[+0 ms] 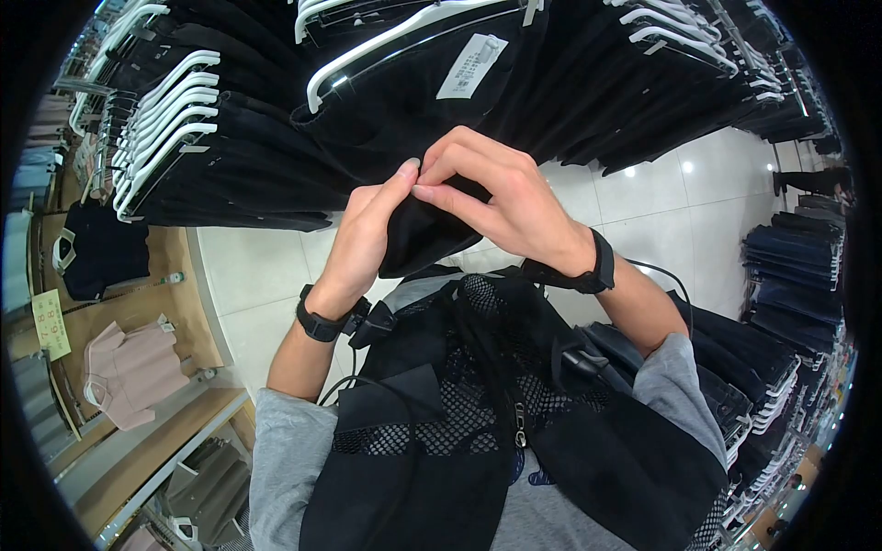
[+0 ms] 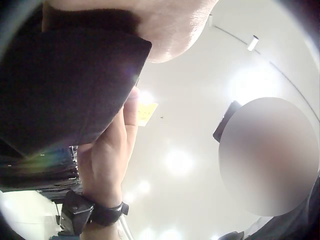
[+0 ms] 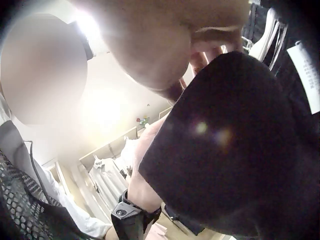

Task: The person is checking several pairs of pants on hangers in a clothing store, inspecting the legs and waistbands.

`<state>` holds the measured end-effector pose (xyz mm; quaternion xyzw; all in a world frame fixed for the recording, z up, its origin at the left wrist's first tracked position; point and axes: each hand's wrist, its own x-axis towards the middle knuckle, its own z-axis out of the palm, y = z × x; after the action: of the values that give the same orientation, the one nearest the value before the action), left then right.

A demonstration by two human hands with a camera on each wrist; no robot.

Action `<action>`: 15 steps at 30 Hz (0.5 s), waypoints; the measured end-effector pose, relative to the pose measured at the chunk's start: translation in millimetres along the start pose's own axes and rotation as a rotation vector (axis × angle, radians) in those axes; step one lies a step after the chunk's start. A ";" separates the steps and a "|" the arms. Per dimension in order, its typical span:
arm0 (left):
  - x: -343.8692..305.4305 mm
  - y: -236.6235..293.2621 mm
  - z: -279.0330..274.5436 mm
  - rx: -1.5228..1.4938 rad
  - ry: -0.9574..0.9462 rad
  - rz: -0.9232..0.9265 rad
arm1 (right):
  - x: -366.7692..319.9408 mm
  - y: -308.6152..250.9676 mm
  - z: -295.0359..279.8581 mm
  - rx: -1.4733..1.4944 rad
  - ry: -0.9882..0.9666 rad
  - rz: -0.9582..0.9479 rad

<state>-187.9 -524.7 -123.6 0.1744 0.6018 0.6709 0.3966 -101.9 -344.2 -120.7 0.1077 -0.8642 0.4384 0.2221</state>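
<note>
Black trousers (image 1: 413,243) hang in front of me from a white clip hanger (image 1: 395,43), with a white printed label (image 1: 473,66) near the top. My left hand (image 1: 366,230) pinches the edge of the cloth between thumb and fingers. Right beside it, my right hand (image 1: 514,197) pinches the same edge, fingertips nearly meeting the left ones. From the left wrist the dark cloth (image 2: 65,90) spreads wide, with the right hand (image 2: 107,160) at its far border. In the right wrist view the cloth (image 3: 225,140) hides most of the left hand.
White hangers (image 1: 175,115) full of black garments line the rack to the left, and more hangers (image 1: 680,41) stand at the right. Folded dark jeans (image 1: 790,266) hang further right. A wooden shelf unit with a pink shirt (image 1: 138,372) is at left. Pale tiled floor (image 1: 262,266) lies between.
</note>
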 end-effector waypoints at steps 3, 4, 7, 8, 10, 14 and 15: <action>-1.8 3.3 1.3 -0.070 0.000 -0.045 | -2.3 2.4 3.3 0.059 0.038 0.063; -0.7 1.6 0.3 -0.071 -0.001 -0.046 | -3.3 3.1 4.2 0.096 0.060 0.113; 1.6 -3.0 -3.0 -0.122 -0.014 -0.066 | -5.8 4.3 4.9 0.098 0.057 0.167; 1.6 -2.8 -2.6 -0.138 -0.011 -0.080 | -6.5 4.9 4.2 0.098 0.056 0.166; 1.4 -1.2 -2.2 -0.155 -0.009 -0.094 | -8.4 6.6 2.0 0.107 0.060 0.243; 1.7 3.7 -10.0 -0.216 0.075 -0.086 | -15.4 19.5 -5.5 0.097 0.061 0.325; 2.4 4.7 -13.8 -0.262 0.075 -0.100 | -17.4 19.8 -7.3 0.131 0.023 0.380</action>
<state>-200.7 -532.0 -122.7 0.0656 0.5314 0.7293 0.4259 -92.0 -326.7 -139.3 -0.0480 -0.8362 0.5287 0.1378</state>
